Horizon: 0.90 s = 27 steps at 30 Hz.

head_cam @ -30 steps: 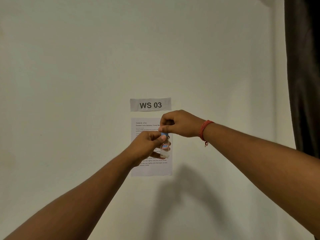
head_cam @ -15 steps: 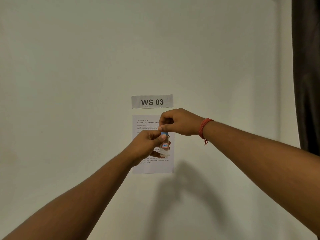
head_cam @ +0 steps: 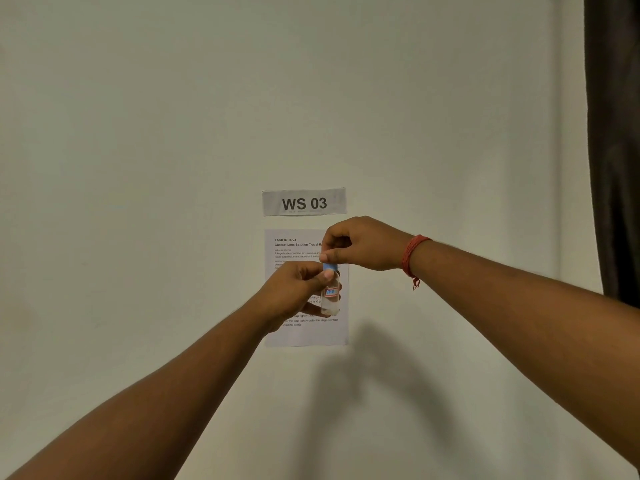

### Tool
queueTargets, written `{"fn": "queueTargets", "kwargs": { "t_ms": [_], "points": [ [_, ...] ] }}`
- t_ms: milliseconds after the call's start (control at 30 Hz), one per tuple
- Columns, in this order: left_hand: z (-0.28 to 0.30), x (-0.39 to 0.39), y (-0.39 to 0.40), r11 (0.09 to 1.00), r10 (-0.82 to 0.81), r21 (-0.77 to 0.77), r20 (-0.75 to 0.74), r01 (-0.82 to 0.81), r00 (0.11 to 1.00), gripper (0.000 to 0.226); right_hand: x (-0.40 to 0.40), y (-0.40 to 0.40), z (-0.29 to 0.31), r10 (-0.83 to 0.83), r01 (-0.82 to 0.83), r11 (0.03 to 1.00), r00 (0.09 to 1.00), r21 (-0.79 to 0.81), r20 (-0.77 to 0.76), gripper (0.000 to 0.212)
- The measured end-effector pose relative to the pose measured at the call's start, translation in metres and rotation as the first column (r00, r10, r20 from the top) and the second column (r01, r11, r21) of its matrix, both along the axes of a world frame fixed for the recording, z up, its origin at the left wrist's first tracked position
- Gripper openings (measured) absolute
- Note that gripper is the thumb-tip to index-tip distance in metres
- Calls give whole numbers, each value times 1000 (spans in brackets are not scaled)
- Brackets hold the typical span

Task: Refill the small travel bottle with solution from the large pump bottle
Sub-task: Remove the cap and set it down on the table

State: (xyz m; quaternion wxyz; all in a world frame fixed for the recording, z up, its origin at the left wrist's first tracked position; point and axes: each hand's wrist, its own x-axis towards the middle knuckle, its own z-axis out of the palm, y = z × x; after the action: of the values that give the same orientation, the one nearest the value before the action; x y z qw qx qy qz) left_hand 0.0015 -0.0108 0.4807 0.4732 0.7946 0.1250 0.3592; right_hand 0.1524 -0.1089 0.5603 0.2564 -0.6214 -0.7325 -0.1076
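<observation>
Both hands at centre frame, working the cap of the small bottle.

Our left hand (head_cam: pixel 294 289) wraps the small clear plastic travel bottle (head_cam: pixel 331 296) and holds it upright in the air, just in front of the white printed instruction sheet (head_cam: pixel 306 332) taped to the wall under the grey "WS 03" label (head_cam: pixel 304 202). Our right hand (head_cam: pixel 363 244), with a red thread bracelet (head_cam: pixel 412 254) on its wrist, pinches the round blue cap (head_cam: pixel 330 267) from above. We cannot tell whether the cap is going on or coming off. The large pump bottle is out of view. With nothing beneath the bottle, we judge that a slack left-hand grip during twisting could drop it, and tilting once it is open could spill solution.
</observation>
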Motion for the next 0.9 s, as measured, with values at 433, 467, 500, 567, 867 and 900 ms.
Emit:
{"fn": "queueTargets", "kwargs": {
  "t_ms": [433, 467, 500, 567, 867, 900],
  "points": [
    [-1, 3, 0, 1000, -3, 0, -11, 3, 1000, 26, 1, 1, -1, -1, 1, 1000, 1000, 4, -14, 17],
    [-1, 3, 0, 1000, -5, -1, -11, 5, 1000, 26, 1, 1, 0, 1, -1, 1000, 1000, -3, -10, 16],
    [-2, 3, 0, 1000, -6, 0, -12, 6, 1000, 26, 2, 0, 0, 8, -8, 1000, 1000, -13, -4, 16],
    [-2, 2, 1, 1000, -1, 5, -15, 1, 1000, 26, 3, 0, 1, 25, -25, 999, 1000, -36, 8, 16],
    [-5, 3, 4, 1000, 15, -3, -21, -15, 1000, 26, 4, 4, -2, 49, -51, 998, 998, -46, -29, 17],
    [-5, 3, 4, 1000, 15, -2, -21, -15, 1000, 26, 5, 5, -2, 37, -38, 999, 999, -34, -29, 16]
  ]
}}
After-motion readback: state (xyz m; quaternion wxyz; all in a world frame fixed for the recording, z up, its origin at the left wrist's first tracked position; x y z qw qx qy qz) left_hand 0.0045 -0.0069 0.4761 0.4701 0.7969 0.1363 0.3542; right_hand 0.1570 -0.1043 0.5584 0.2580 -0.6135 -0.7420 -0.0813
